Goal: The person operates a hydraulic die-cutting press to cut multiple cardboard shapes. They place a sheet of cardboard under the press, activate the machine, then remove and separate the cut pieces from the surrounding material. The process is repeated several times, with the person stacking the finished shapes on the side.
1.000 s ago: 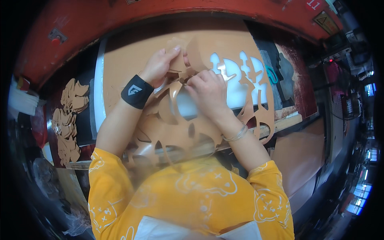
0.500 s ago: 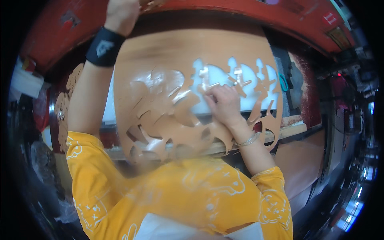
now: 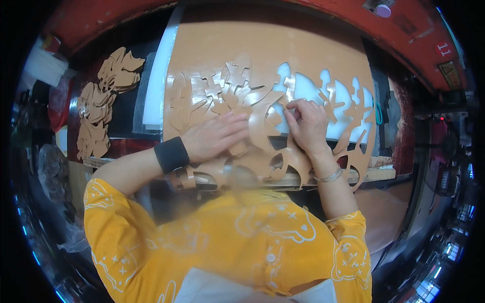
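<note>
A large tan sheet (image 3: 262, 38), which looks like leather, covers the white board (image 3: 157, 76) and has shapes cut through its nearer half. My left hand (image 3: 220, 134) lies flat on the cut part, fingers stretched toward the right. Several cut pieces (image 3: 235, 76) sit loose or partly lifted just beyond it. My right hand (image 3: 307, 123) is closed, with thumb and forefinger pinching a strip of the cut sheet beside the openings where white shows through. The sheet's near edge hangs in curved strips over a wooden rail (image 3: 381, 174).
Stacks of cut tan pieces (image 3: 96, 108) lie at the left. A red machine beam (image 3: 313, 7) runs along the far side. A teal loop (image 3: 379, 113) is at the sheet's right edge, near a dark flat piece (image 3: 394, 118).
My left hand has come down from the far left by the red beam onto the cut sheet. My right hand stays at the strip. Cut pieces on the left now stand raised.
</note>
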{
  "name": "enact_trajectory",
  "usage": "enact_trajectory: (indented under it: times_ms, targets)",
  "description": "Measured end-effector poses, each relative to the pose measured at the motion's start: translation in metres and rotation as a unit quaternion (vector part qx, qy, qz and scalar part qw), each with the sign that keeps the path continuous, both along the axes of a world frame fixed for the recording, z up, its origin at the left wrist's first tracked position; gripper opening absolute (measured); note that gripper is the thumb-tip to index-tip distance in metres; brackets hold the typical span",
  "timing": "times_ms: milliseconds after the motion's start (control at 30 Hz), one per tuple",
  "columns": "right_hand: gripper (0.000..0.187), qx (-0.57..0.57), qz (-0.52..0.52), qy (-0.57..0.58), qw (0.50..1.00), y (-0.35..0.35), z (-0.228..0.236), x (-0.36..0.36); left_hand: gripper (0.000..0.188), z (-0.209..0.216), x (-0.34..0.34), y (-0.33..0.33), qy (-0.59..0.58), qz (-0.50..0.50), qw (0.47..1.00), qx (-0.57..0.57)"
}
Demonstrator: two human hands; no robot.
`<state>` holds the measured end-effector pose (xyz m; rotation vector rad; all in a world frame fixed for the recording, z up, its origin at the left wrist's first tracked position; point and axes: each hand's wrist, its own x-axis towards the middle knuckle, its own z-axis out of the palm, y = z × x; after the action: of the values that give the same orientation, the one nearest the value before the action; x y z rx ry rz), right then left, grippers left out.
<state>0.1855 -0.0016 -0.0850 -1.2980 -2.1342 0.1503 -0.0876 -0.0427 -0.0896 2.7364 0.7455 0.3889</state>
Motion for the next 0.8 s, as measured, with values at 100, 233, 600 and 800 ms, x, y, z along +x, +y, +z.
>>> enact_trajectory:
  times_ms: [100, 233, 600, 800]
  targets:
    - [0.009, -0.005, 0.004, 0.002, 1.0, 0.0, 0.001, -0.001, 0.049, 0.003, 0.002, -0.002, 0.022, 0.013, 1.0, 0.017]
    - [0.008, -0.014, 0.017, 0.004, 1.0, -0.002, 0.002, 0.002, 0.046, 0.003, 0.002, 0.001, 0.044, -0.002, 0.997, 0.069]
    - [0.011, -0.058, 0.043, -0.023, 0.997, -0.024, 0.023, 0.007, 0.04, 0.006, -0.004, 0.016, 0.02, -0.031, 0.996, 0.079]
    - [0.026, -0.219, 0.156, 0.171, 0.948, -0.091, 0.054, -0.007, 0.041, 0.004, 0.01, 0.052, -0.085, 0.08, 0.993, -0.008]
